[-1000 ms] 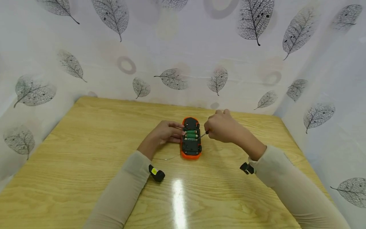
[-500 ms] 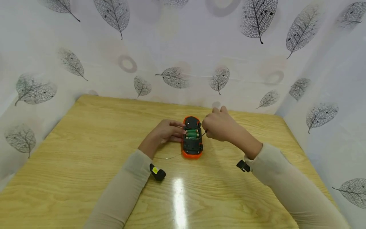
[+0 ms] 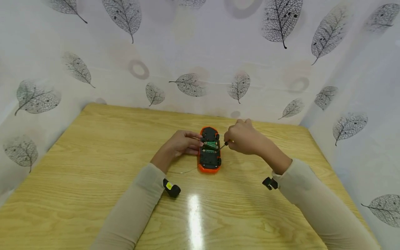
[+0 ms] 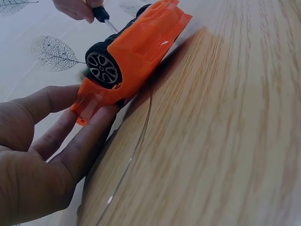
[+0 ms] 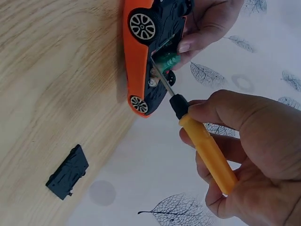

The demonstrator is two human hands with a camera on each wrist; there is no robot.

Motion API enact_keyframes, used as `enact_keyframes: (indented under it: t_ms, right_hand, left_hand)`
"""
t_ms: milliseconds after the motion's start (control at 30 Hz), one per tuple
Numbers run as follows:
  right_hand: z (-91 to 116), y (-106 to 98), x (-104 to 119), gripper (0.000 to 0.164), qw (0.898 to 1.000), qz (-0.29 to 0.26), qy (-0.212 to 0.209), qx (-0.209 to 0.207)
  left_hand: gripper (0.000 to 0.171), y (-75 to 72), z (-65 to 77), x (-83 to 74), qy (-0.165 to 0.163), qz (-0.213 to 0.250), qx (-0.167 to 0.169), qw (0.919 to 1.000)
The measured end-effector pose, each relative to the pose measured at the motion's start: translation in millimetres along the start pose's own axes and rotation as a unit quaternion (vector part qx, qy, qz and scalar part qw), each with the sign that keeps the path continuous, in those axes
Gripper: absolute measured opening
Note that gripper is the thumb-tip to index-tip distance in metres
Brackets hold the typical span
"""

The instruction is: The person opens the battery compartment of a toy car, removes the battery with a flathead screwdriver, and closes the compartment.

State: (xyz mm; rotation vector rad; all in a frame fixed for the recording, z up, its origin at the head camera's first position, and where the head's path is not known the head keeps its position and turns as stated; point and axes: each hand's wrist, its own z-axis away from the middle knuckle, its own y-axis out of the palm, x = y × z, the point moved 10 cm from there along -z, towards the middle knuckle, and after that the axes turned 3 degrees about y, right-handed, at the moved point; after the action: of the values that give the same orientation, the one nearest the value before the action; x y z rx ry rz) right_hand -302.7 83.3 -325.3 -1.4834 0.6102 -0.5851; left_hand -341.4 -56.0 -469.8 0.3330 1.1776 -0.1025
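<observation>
An orange toy car (image 3: 208, 163) lies upside down on the table, its black underside up and battery bay uncovered. Green batteries (image 3: 210, 144) sit in the bay, and one of them is tilted, its end raised in the right wrist view. Against the car's left side, my left hand (image 3: 181, 144) grips it between thumb and fingers. My right hand (image 3: 245, 137) holds a screwdriver (image 5: 207, 150) by its yellow handle. The screwdriver's metal shaft reaches over the car's edge into the bay, with the tip at the batteries.
A black battery cover (image 5: 68, 172) lies on the wooden table (image 3: 93, 194) beyond the car. From the car a thin wire (image 4: 129, 162) trails across the tabletop to the left. Leaf-patterned cloth (image 3: 193, 48) stands behind the table and along its sides.
One battery has gone from lying level to tilted in the bay. My right hand moved left toward the car, then back right with the screwdriver. The left hand stays on the car.
</observation>
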Motion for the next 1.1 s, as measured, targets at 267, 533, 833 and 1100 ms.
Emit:
enact_keyframes:
  t_ms: [267, 533, 833, 1100]
  right_hand:
    - [9.5, 3.1, -11.7, 0.016, 0.999, -0.048, -0.003, -0.024]
    - [19.2, 13.7, -28.0, 0.015, 0.993, -0.109, 0.001, -0.039]
    - [31.4, 28.2, -44.6, 0.012, 0.982, -0.183, -0.003, -0.057]
    - [34.9, 36.2, -52.0, 0.014, 0.973, -0.225, 0.003, -0.053]
  left_hand:
    - [0.042, -2.9, -1.0, 0.7, -0.002, -0.005, -0.007, 1.0000]
    - [0.040, -3.3, -0.9, 0.1, -0.001, -0.010, -0.009, 0.9999]
    - [0.040, -4.1, -1.2, 0.3, 0.000, -0.014, -0.003, 0.9999]
    - [0.041, -3.3, -1.5, 1.3, -0.002, -0.011, -0.001, 0.9999]
